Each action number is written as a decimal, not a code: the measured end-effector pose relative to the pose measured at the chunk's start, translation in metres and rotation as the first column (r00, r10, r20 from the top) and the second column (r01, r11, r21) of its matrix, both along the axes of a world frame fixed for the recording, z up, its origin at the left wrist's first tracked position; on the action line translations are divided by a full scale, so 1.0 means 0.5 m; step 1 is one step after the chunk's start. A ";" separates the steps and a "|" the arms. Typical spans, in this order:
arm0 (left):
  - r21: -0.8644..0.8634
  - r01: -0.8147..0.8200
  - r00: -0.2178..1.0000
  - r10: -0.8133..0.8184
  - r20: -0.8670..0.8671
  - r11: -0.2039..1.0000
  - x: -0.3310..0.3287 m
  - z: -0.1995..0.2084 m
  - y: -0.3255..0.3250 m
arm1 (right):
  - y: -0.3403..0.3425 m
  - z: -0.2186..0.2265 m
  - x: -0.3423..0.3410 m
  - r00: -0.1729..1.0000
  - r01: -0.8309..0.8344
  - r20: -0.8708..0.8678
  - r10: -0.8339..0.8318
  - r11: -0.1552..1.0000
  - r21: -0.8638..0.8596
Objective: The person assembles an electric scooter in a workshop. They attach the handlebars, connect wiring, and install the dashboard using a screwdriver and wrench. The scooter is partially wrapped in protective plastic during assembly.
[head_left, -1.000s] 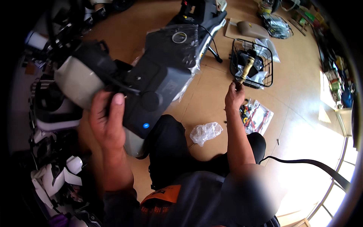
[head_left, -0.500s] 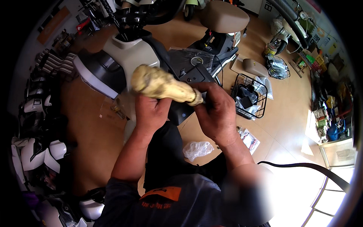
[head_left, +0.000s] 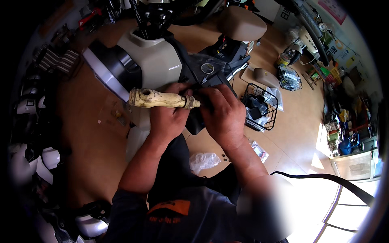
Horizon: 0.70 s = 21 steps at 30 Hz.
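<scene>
My left hand (head_left: 168,119) is closed around the front end of a tool with a worn, pale wooden handle (head_left: 160,98), which sticks out level to the left. Touching it on the right, my right hand (head_left: 223,117) curls its fingers over the tool's front part, and the shaft is hidden beneath them. Both hands press against a black panel (head_left: 196,121) of a scooter whose beige body (head_left: 152,60) rises just beyond. A clear-wrapped black part (head_left: 208,67) lies behind my fingers.
A black wire basket (head_left: 261,107) with bags stands on the wooden floor to the right. A crumpled clear plastic bag (head_left: 204,160) lies near my knees. A tan seat (head_left: 243,22) is at the back. White body panels (head_left: 46,158) are stacked left, and cluttered shelves (head_left: 340,125) stand right.
One second ago my right hand held the tool out over the basket and my left hand gripped the black panel. Both hands have come together on the tool at the panel.
</scene>
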<state>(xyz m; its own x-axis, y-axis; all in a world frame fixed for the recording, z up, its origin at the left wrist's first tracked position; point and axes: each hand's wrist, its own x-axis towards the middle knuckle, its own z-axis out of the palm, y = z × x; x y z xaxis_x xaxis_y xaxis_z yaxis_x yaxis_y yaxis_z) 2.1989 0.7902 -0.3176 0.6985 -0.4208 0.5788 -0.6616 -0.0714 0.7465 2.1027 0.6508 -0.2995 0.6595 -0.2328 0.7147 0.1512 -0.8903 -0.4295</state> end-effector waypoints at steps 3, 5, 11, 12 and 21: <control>0.011 0.004 0.999 -0.004 -0.044 1.000 -0.007 0.007 0.001 | -0.006 -0.009 0.006 0.999 -0.020 0.040 0.022 0.999 -0.028; -0.007 0.026 0.998 -0.027 -0.059 1.000 -0.002 -0.001 0.000 | -0.008 -0.009 0.006 0.998 -0.036 0.049 0.037 0.999 -0.026; -0.090 0.067 0.991 -0.077 -0.114 0.994 -0.008 -0.008 -0.006 | -0.011 -0.012 0.006 0.998 -0.041 0.052 0.040 0.999 0.020; -0.091 0.080 0.990 -0.090 -0.112 0.993 -0.005 -0.011 -0.007 | -0.012 -0.013 0.005 0.998 -0.030 0.053 0.029 0.999 0.017; -0.037 0.020 0.996 -0.023 -0.090 0.999 -0.004 -0.011 -0.004 | -0.004 -0.023 0.008 0.998 0.046 0.042 -0.046 0.999 -0.005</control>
<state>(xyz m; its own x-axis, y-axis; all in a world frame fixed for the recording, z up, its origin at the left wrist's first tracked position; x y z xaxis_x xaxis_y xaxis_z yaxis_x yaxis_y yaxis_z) 2.1967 0.7881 -0.3231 0.7400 -0.4159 0.5286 -0.5920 -0.0296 0.8054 2.1068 0.6488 -0.3113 0.6175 -0.2575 0.7432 0.1281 -0.8993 -0.4181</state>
